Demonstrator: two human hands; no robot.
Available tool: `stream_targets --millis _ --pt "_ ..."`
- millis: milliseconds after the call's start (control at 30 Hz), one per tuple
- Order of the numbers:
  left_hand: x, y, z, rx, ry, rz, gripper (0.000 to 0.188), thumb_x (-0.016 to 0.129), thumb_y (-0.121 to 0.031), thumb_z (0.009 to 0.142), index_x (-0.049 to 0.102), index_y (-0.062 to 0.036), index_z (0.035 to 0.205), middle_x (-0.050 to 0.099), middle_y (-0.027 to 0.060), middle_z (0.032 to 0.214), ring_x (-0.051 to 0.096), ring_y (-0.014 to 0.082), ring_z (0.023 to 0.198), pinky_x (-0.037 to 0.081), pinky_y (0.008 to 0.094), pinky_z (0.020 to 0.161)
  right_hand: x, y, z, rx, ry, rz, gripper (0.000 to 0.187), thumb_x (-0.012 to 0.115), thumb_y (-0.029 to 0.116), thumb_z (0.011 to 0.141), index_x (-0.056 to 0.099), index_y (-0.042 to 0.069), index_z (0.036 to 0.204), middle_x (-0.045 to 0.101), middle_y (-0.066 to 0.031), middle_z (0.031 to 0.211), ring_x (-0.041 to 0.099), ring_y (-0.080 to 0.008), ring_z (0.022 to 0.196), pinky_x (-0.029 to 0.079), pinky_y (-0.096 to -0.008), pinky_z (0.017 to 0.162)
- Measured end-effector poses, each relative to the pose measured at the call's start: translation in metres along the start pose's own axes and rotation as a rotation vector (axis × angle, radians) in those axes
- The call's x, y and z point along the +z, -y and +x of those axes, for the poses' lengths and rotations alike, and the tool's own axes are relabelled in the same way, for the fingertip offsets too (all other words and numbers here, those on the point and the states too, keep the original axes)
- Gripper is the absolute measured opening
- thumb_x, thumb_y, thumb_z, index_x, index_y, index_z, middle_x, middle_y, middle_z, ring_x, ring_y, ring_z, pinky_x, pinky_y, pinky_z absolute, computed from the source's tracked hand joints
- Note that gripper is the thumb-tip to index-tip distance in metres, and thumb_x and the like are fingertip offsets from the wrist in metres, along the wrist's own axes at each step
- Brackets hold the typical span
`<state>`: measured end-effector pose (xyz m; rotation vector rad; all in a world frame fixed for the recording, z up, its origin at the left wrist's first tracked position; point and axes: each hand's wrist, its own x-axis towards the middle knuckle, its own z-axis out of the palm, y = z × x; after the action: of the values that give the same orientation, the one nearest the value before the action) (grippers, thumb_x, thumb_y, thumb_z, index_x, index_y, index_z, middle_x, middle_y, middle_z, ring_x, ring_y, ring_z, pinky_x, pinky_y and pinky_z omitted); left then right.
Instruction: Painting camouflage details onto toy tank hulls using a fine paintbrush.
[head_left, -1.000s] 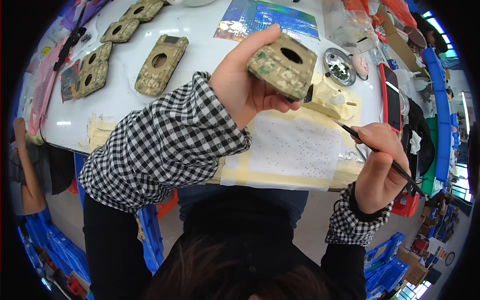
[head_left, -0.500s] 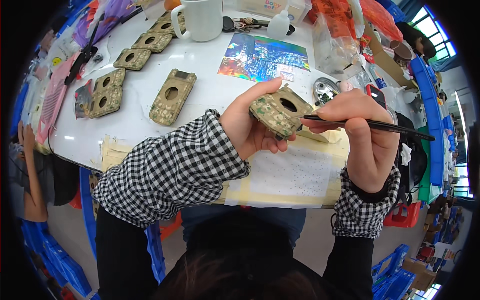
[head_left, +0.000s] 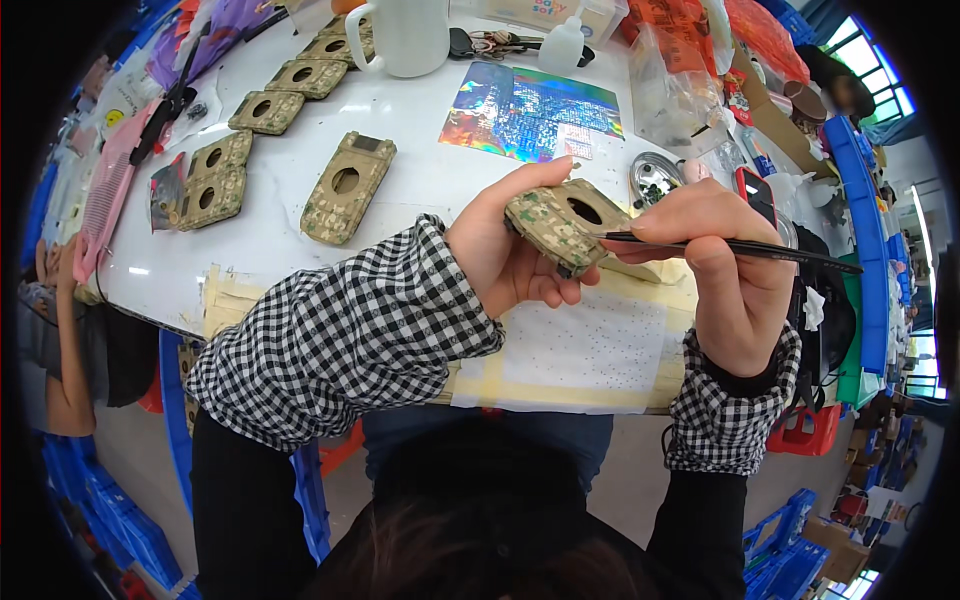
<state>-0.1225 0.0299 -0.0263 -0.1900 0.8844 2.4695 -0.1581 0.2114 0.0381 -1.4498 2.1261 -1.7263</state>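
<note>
My left hand (head_left: 488, 245) is closed around a camouflage-painted model tank hull (head_left: 545, 218), its thumb along the far edge and its fingers beneath. The hull is tilted, with a round dark hole in its top. My right hand (head_left: 735, 275) pinches a pair of black tweezers (head_left: 805, 256). Their tips reach the hull's right side just below the hole; whether they hold a small part is too fine to see. Under both hands, a white sheet (head_left: 580, 350) dotted with tiny dark specks is taped to the table edge.
Another camouflage hull (head_left: 345, 190) lies to the left, with several more in a row (head_left: 265, 112) behind it. At the back stand a white mug (head_left: 415, 40) and a small white bottle (head_left: 562, 48). A shiny holographic sheet (head_left: 530, 110) and a round dish (head_left: 655, 178) lie beyond my hands.
The hull has shifted and turned slightly in my left hand. The tweezers have stayed against its right side, and both hands have barely moved.
</note>
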Motion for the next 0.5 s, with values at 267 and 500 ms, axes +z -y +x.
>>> stream_targets --millis 267,500 --pt "-0.0013 -0.0004 0.0004 -0.016 0.001 0.008 0.048 0.042 -0.049 0.089 0.059 -0.0031 0.091 0.063 0.0103 0.072 0.061 0.0209 0.052 0.047 0.0273 0.04 0.0012 -0.0015 -0.0014 0.013 -0.013 -0.02 0.016 0.057 0.009 0.087 0.065 -0.004 0.09 0.063 -0.0103 0.079 0.058 -0.0174 0.076 0.044 -0.0276 0.07" --pt "-0.0046 0.0029 0.0028 0.034 0.007 -0.004 0.058 0.047 -0.05 0.086 0.054 0.0054 0.099 0.063 0.0154 0.074 0.063 0.0204 0.053 0.053 0.0246 0.041 0.0024 -0.0013 -0.0013 0.026 -0.011 -0.017 0.016 0.057 0.009 0.086 0.066 -0.004 0.09 0.064 -0.0098 0.079 0.058 -0.0172 0.076 0.044 -0.0275 0.07"
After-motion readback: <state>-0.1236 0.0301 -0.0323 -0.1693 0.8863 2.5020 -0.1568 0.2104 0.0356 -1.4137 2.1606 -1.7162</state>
